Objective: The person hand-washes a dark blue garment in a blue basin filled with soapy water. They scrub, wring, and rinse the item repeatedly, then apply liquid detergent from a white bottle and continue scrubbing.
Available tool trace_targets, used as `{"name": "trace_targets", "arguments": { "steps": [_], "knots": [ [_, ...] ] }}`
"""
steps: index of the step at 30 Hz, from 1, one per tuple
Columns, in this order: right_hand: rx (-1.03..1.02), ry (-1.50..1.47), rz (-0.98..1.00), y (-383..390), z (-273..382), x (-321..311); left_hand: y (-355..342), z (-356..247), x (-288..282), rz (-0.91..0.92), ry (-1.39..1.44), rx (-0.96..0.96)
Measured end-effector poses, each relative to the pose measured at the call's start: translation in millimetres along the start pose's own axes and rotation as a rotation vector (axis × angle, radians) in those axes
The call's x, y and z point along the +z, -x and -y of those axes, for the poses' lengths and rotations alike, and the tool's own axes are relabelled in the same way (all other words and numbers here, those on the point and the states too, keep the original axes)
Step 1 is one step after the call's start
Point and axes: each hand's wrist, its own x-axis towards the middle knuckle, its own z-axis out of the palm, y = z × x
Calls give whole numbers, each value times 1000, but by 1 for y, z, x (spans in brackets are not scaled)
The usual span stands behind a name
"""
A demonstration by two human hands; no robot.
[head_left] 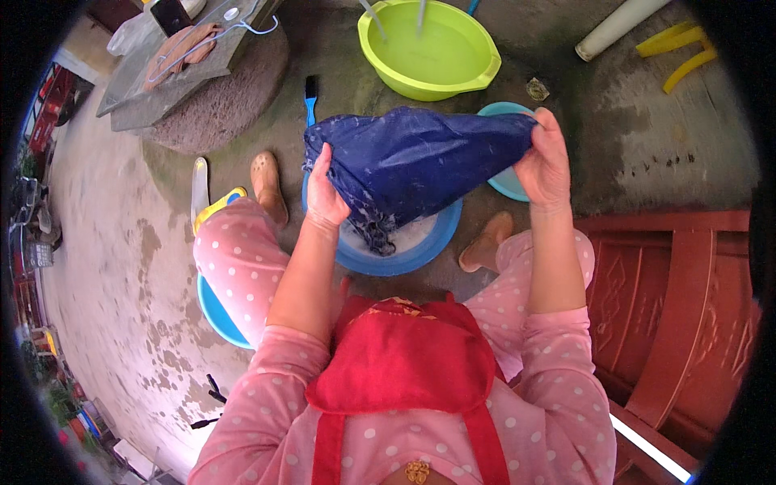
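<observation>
While the left hand (326, 198) gripped the blue cloth (420, 158), the right hand (547, 166) pinched its corner. A basin (447, 236) sat beneath.

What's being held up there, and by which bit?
A dark blue cloth: the right grip holds its right end, the left grip its left side.

We look steeply down and forward from head height, upright fisheye: red apron (404, 364) close at bottom, navy cloth (420, 158) mid-view, green basin (427, 89) farther out.
</observation>
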Motion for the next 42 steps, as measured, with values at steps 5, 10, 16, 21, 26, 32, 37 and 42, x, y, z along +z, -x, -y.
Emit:
{"name": "trace_targets", "arguments": {
  "steps": [5,10,16,21,26,32,37,42],
  "knots": [
    [394,292,144,17,-17,-2,-1,-1,7,8,86,71],
    [716,1256,477,24,-73,-15,0,5,14,59,125,59],
    [65,968,-198,26,33,-24,1,14,25,6,-53,81],
    [-45,1114,-715,142,122,-145,-3,25,22,130,-58,44],
    [459,1277,-983,366,5,-284,-1,43,24,112,-161,-57],
    [298,540,-1308,435,-122,-321,3,46,26,-2,-165,-164],
    [67,426,-1200,341,-74,-293,-1,52,33,-28,-136,-168],
    [152,883,-915,230,11,-247,2,53,29,-38,-88,-164]
  ]
}}
